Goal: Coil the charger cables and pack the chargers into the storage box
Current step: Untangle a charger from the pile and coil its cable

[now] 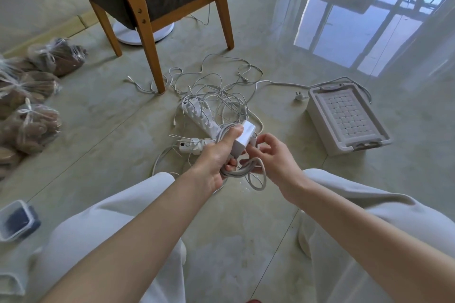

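Lying leftmost, at least four clear bags (32, 125) are being kept together. Two power strips (199, 113) are being overlaid by one cable tangle (221, 88). One charger (243, 138) and its coiled cable (248, 172) are being gripped by the left hand (219, 152), fingers curled; the cable's end is being pinched by the right hand (278, 157). One lidded storage box (344, 118) is being kept rightmost, apart from both hands.

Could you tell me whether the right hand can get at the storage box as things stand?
Probably yes: bare floor lies between the right hand and the storage box, though it pinches the cable end and the lid is on.
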A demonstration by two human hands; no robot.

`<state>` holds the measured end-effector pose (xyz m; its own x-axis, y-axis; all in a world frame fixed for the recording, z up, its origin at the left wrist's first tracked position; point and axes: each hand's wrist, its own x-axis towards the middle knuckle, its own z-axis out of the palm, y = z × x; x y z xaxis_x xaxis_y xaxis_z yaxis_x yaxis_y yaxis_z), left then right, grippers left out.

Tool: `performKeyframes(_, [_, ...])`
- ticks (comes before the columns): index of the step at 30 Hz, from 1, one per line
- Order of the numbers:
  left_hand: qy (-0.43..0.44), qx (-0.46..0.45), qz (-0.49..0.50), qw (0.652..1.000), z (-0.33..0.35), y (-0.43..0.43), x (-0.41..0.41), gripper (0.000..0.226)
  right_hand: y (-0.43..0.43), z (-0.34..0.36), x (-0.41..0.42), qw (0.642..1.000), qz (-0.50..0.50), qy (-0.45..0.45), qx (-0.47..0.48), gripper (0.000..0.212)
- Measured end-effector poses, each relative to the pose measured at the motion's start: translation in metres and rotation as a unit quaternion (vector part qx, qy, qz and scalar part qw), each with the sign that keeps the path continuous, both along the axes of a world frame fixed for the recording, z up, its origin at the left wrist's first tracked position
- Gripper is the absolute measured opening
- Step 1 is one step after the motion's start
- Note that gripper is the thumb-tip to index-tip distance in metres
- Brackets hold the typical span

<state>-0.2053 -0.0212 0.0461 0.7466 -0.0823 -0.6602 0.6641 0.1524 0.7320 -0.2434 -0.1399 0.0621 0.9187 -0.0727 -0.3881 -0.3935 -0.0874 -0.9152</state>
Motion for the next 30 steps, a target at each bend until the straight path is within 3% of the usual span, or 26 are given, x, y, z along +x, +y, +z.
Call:
performKeyframes(3, [0.001, 0.012, -0.002, 1.0, -0.006, 0.001, 0.001, 0.041, -0.001, 0.002, 0.005, 0.978, 0.001, -0.108, -0.177, 0.028])
performKeyframes(5, [0.01, 0.023, 0.004, 1.0, -0.01, 0.002, 0.004, 0.04, -0.001, 0.005, 0.006, 0.965, -0.013, -0.181, -0.191, 0.036])
performKeyframes(11, [0.009, 0.068, 0.016, 0.998, -0.019, 0.01, 0.009, 0.044, 0.002, 0.014, -0.004, 0.959, 0.036, -0.262, -0.099, 0.02])
performKeyframes(14, [0.025, 0.038, 0.015, 0.999, -0.015, 0.013, 0.01, 0.033, -0.005, 0.025, -0.003, 0.969, 0.003, -0.247, 0.022, 0.025])
performKeyframes(16, [0.031, -0.003, 0.018, 0.999, -0.01, 0.016, 0.014, 0.035, -0.008, 0.035, -0.002, 0.968, -0.037, -0.243, 0.046, 0.026])
performKeyframes(19, [0.025, -0.051, 0.03, 0.998, -0.002, 0.018, 0.017, 0.038, -0.017, 0.042, 0.006, 0.973, -0.093, -0.192, 0.09, 0.02])
performKeyframes(23, [-0.001, -0.05, 0.042, 0.998, 0.009, 0.013, 0.014, 0.031, -0.035, 0.028, 0.026, 0.974, -0.149, 0.052, 0.161, 0.027])
performKeyframes(25, [-0.01, -0.046, 0.041, 0.998, 0.012, 0.012, 0.013, 0.024, -0.033, 0.019, 0.026, 0.978, -0.108, 0.12, 0.13, 0.031])
performKeyframes(30, [-0.028, -0.076, -0.005, 0.997, 0.025, 0.013, 0.009, 0.023, -0.019, 0.015, 0.018, 0.984, 0.021, 0.154, 0.089, 0.019])
